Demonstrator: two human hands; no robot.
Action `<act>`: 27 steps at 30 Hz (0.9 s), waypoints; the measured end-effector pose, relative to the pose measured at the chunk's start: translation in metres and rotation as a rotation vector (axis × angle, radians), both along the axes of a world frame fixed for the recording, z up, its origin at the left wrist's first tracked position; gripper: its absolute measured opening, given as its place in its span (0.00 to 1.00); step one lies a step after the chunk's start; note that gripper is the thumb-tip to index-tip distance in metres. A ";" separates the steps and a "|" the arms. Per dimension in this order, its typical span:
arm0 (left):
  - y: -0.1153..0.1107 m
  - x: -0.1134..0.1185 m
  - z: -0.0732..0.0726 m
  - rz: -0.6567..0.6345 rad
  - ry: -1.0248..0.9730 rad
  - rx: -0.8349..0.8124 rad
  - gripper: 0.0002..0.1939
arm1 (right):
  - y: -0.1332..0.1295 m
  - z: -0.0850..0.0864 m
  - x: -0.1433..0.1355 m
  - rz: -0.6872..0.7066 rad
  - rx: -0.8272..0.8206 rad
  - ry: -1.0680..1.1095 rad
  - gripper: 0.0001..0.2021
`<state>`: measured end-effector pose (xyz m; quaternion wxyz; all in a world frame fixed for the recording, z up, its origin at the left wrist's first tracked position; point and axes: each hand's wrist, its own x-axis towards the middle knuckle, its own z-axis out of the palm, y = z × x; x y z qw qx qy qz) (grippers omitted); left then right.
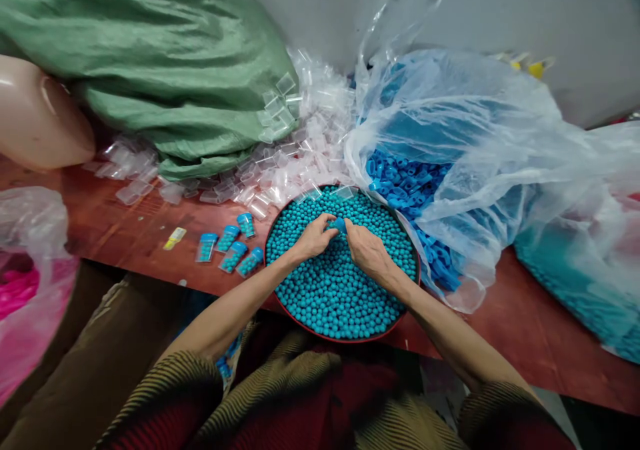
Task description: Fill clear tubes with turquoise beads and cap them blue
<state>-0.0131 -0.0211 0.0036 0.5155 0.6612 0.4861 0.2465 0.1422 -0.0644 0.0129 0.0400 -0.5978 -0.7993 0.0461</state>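
Observation:
A round red-rimmed tray [418, 271] full of turquoise beads [335, 297] lies in front of me. Over the beads, my left hand [316, 235] and my right hand [367, 249] meet at a small container with a blue cap [341, 225]. My left fingers pinch its body, mostly hidden behind them. The right fingertips press on the cap side. Left of the tray lie several capped clear containers of beads [233, 256]. Behind the tray spreads a heap of empty clear containers [300, 157]. Loose blue caps [415, 183] spill from a plastic bag [465, 150] at the right.
A green sack [190, 70] bulges at the back left, beside a beige plastic vessel [40, 113]. Bags hold pink pieces [17, 290] at far left and turquoise beads [565, 290] at far right. A small yellow-and-white piece [175, 238] lies on the red table [125, 237].

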 end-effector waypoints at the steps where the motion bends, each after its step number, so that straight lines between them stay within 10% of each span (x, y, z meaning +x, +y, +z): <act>1: -0.001 0.000 0.000 -0.010 -0.041 -0.053 0.17 | 0.000 -0.001 0.001 0.025 -0.005 0.071 0.19; 14: -0.018 0.005 0.012 0.013 -0.329 -0.278 0.30 | -0.003 -0.001 0.010 -0.126 -0.005 0.879 0.18; 27: -0.037 0.009 0.006 0.140 -0.204 -0.093 0.13 | 0.002 0.000 0.016 0.179 -0.073 0.636 0.16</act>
